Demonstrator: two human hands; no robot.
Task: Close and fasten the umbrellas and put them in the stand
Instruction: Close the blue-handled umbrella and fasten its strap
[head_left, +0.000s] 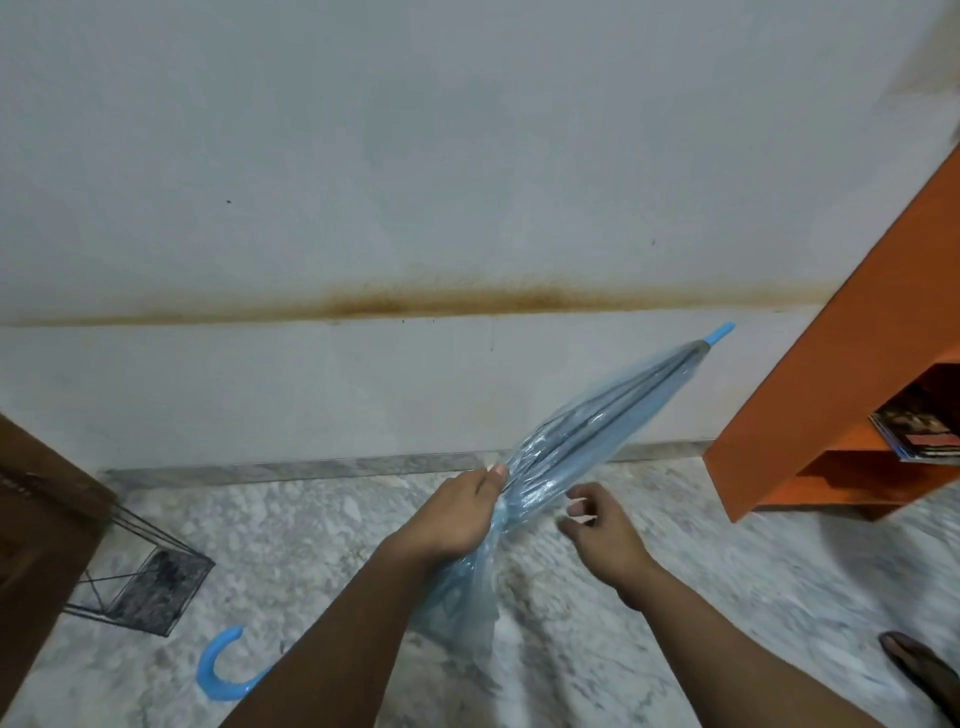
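Note:
A closed, see-through blue umbrella slants across the middle, its blue tip up right near the wall and its curved blue handle low on the left. My left hand is shut around the gathered canopy at its middle. My right hand hovers just right of the canopy, fingers curled and pinched; whether it holds the small strap is not clear. A black wire umbrella stand sits on the floor at the left, with nothing visible in it.
A dark wooden piece stands at the left edge beside the stand. An orange shelf unit with magazines fills the right. A foot shows at the lower right. The floor is speckled marble, the wall pale.

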